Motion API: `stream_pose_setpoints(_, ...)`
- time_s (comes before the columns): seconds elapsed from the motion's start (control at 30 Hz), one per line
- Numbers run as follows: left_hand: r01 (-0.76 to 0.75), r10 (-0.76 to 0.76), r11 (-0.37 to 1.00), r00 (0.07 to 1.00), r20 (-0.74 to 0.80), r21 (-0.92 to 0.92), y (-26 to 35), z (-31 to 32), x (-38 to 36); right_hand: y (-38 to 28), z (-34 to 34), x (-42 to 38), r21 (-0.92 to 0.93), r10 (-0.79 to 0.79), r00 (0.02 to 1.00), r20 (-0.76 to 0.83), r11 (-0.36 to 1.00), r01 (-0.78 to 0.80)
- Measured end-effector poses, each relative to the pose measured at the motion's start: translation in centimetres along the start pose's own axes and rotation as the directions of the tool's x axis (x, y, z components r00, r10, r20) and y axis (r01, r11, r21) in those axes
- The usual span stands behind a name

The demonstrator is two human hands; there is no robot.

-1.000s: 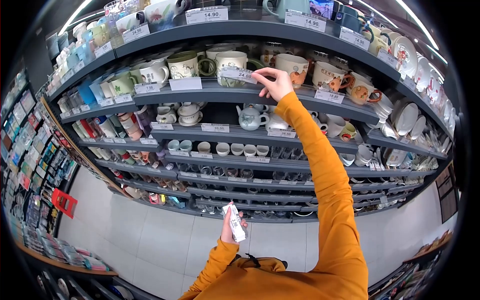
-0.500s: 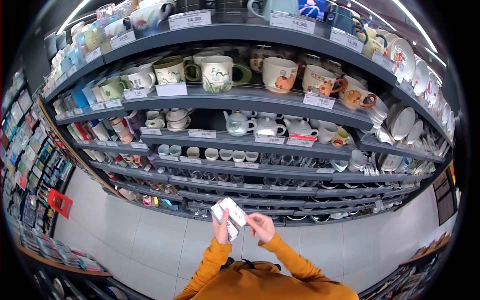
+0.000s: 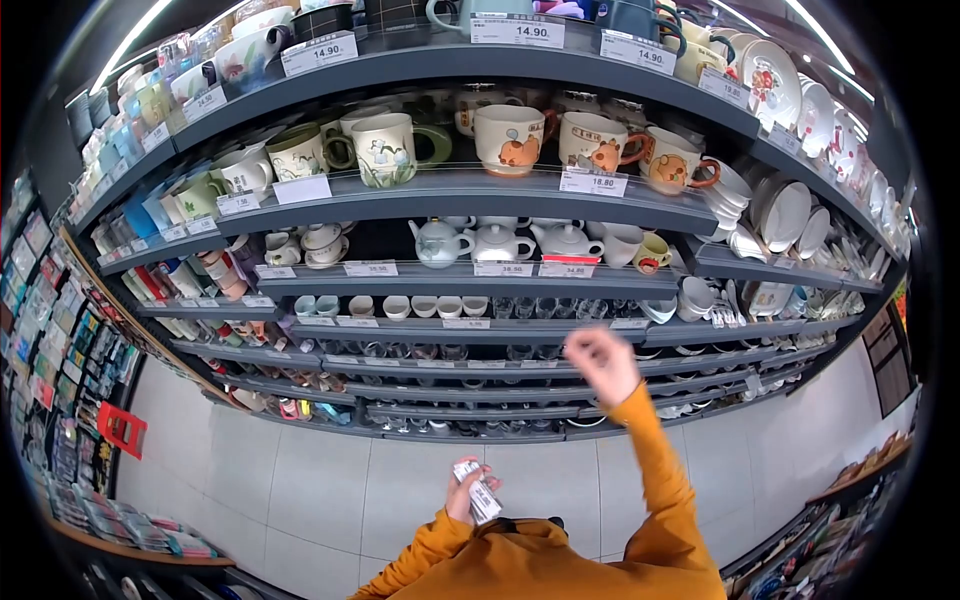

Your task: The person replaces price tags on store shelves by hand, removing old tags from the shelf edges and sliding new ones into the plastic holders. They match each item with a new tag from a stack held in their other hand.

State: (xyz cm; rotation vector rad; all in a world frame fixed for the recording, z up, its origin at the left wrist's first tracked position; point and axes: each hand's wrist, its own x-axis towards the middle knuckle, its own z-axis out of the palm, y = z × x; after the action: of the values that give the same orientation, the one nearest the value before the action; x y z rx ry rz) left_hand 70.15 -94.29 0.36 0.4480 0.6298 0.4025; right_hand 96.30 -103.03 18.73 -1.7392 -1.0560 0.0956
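Observation:
Low in the view, near the body, my left hand [image 3: 463, 496] is closed on a small stack of white price labels [image 3: 482, 499], with printed digits facing up. My right hand [image 3: 602, 362] is raised in front of the lower shelves, its fingers curled and blurred, so whether it holds anything is hidden. Above it, the teapots [image 3: 497, 243] stand on a shelf, with a red-edged price label [image 3: 568, 267] on the shelf front. Higher up, mugs with orange animal prints [image 3: 508, 140] stand behind a label [image 3: 593, 183].
Shelves [image 3: 460, 200] of cups, glasses and bowls curve across the view. White plates [image 3: 780, 215] stand at the right. A red stool [image 3: 122, 430] is on the tiled floor [image 3: 410, 480] at the left. Low display racks [image 3: 140, 545] flank me.
My right hand has left the labels and moved up and right towards the shelves. My left hand has lowered with the labels. The shelf contents have shifted left in view.

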Motion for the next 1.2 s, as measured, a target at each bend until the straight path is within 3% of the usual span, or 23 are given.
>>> stream_pose_setpoints(0.03, 0.044, -0.043, 0.999, 0.998, 0.037, -0.021, -0.6, -0.2, -0.5, -0.6, -1.5, 2.1, 0.012, -0.073, 0.990, -0.122, 0.997, 0.075)
stream_pose_setpoints(0.1, 0.167, -0.164, 0.986, 0.979, 0.120, -0.014, -2.4, -1.1, -0.5, -3.5, -4.3, 5.9, -0.133, -0.234, 0.938, -0.254, 0.969, 0.206)
stream_pose_setpoints(0.13, 0.230, -0.227, 0.973, 0.961, 0.160, -0.005, -3.2, -1.6, -0.5, -3.7, -5.6, 7.8, -0.300, -0.342, 0.897, -0.279, 0.919, 0.257)
stream_pose_setpoints(0.17, 0.321, -0.324, 0.946, 0.934, 0.149, 0.046, -2.6, -0.4, -1.5, -4.2, -6.1, 9.5, -0.251, -0.301, 0.895, -0.329, 0.942, 0.224)
stream_pose_setpoints(0.27, 0.528, -0.539, 0.840, 0.788, 0.298, 0.125, -2.7, -0.6, -2.1, -3.9, -7.3, 14.0, -0.427, -0.354, 0.865, -0.354, 0.885, 0.187)
stream_pose_setpoints(0.3, 0.557, -0.600, 0.799, 0.714, 0.361, 0.225, -2.7, -1.3, -2.3, -3.6, -7.5, 15.1, -0.475, -0.352, 0.863, -0.363, 0.866, 0.154)
stream_pose_setpoints(0.4, 0.539, -0.668, 0.742, 0.643, 0.373, 0.399, -1.4, -0.7, -2.9, -4.1, -8.0, 16.7, -0.572, -0.379, 0.833, -0.403, 0.815, 0.094)
stream_pose_setpoints(0.5, 0.481, -0.580, 0.812, 0.724, 0.374, 0.329, -1.0, -0.7, -2.8, -3.7, -8.3, 17.5, -0.648, -0.379, 0.825, -0.419, 0.761, 0.021)
stream_pose_setpoints(0.6, 0.439, -0.504, 0.862, 0.793, 0.342, 0.254, -0.8, 0.0, -2.4, -2.4, -9.8, 18.8, -0.394, -0.125, 0.961, -0.247, 0.919, 0.019)
stream_pose_setpoints(0.63, 0.428, -0.481, 0.877, 0.801, 0.356, 0.219, -0.4, 0.2, -2.2, -2.2, -10.0, 19.2, -0.262, -0.142, 0.965, -0.219, 0.962, 0.082)
stream_pose_setpoints(0.73, 0.358, -0.394, 0.919, 0.856, 0.335, 0.165, -0.2, 0.6, -1.5, -1.9, -10.8, 19.8, 0.023, -0.036, 0.983, -0.179, 0.999, 0.040)
stream_pose_setpoints(0.87, 0.124, -0.154, 0.985, 0.950, 0.273, 0.124, 1.0, 3.0, -1.3, -2.8, -10.1, 17.7, 0.133, -0.152, 0.903, -0.403, 0.966, 0.222)
stream_pose_setpoints(0.93, -0.016, -0.013, 0.991, 0.977, 0.214, 0.133, 1.3, 3.6, -0.9, -2.9, -7.6, 13.1, 0.228, -0.136, 0.909, -0.395, 0.943, 0.241)
stream_pose_setpoints(0.97, -0.068, 0.050, 0.993, 0.981, 0.190, 0.091, 1.8, 4.4, -1.1, -2.7, -5.7, 9.9, 0.240, -0.056, 0.943, -0.329, 0.960, 0.141)
stream_pose_setpoints(1.03, -0.190, 0.172, 0.970, 0.977, 0.127, 0.151, 2.1, 5.1, -0.6, -1.7, 0.1, 2.4, 0.439, 0.180, 0.982, -0.048, 0.887, -0.141)
stream_pose_setpoints(1.1, -0.266, 0.258, 0.946, 0.964, 0.066, 0.185, 2.2, 5.1, 0.0, 2.2, 7.1, -5.3, 0.530, 0.323, 0.911, 0.256, 0.741, -0.412)
stream_pose_setpoints(1.2, -0.353, 0.366, 0.897, 0.931, 0.000, 0.266, 1.5, 3.4, 1.8, 4.2, 13.9, -13.8, 0.522, 0.471, 0.741, 0.479, 0.525, -0.672)
